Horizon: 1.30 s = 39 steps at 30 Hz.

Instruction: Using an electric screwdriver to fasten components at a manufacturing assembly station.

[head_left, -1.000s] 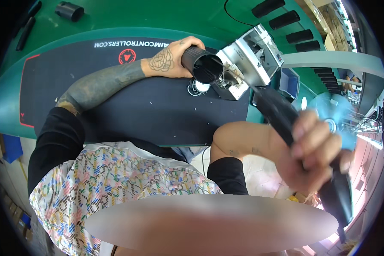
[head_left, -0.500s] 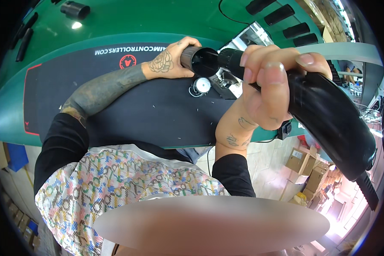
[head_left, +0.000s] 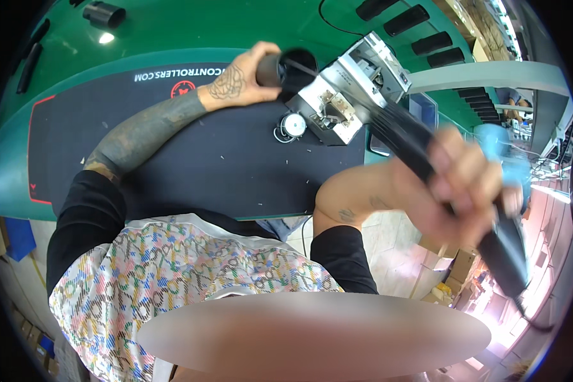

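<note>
Over the far edge of the black mat, my left hand (head_left: 235, 81) is closed around a short black tube (head_left: 270, 70), its dark open end turned to the right. My right hand (head_left: 455, 191), blurred by motion, grips a black corded electric screwdriver (head_left: 404, 130). That tool slants up to the left; its long thin bit (head_left: 344, 94) is smeared and points at the tube's mouth. Whether the tip is inside the tube I cannot tell. Below the bit stands a silver metal box-shaped device (head_left: 334, 114) with an open mechanism. Beside it is a small round white-topped object (head_left: 293, 125).
Several black tubes (head_left: 407, 20) lie on the green table at the far right, and another black tube (head_left: 104, 14) at the far left. The black mat (head_left: 235, 169) carries small scattered bits. A grey curved bar (head_left: 490, 79) crosses the right side. Cardboard boxes (head_left: 461, 264) stand below.
My right hand has moved right and down with the screwdriver, away from the tube, uncovering the metal device. My left hand still holds the tube, whose mouth looks darker.
</note>
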Motion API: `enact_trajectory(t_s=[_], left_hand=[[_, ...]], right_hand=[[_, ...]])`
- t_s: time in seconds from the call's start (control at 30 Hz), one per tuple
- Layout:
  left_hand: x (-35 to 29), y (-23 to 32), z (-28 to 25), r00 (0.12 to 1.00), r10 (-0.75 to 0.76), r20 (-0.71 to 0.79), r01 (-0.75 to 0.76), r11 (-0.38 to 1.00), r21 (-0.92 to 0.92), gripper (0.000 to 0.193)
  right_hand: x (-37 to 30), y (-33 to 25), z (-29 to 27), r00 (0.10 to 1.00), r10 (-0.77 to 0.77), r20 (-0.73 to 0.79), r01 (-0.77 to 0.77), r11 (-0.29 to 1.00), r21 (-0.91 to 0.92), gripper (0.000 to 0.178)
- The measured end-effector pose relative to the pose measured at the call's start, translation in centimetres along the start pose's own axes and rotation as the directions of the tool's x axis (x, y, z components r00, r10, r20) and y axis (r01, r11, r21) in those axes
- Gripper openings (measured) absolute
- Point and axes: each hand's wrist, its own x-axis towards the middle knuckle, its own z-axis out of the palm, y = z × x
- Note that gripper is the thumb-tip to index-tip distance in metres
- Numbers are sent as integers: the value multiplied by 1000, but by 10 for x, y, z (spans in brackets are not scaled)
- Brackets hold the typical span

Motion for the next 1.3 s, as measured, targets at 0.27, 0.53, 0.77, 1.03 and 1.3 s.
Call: enact_trajectory(t_s=[0.27, 0.53, 0.77, 1.03, 1.3], left_hand=[[2, -2, 10, 996, -52, -72, 61, 990, 130, 64], [-1, -6, 1, 984, 176, -18, -171, 971, 167, 61], [0, -4, -1, 980, 192, 51, -197, 971, 136, 59], [3, 7, 0, 990, 118, 78, -123, 990, 69, 54], [1, 3, 0, 996, 75, 45, -75, 997, -15, 55]], right_hand=[[7, -15, -4, 907, 280, -316, -422, 574, -702, 12], [12, -32, -12, 879, 474, -50, -462, 873, 155, 16], [-4, -42, -3, 992, 12, -126, -7, 999, 40, 27], [-9, 42, 4, 979, 68, -191, -160, 839, -520, 31], [-13, 62, 4, 979, 78, -188, -150, 901, -406, 30]])
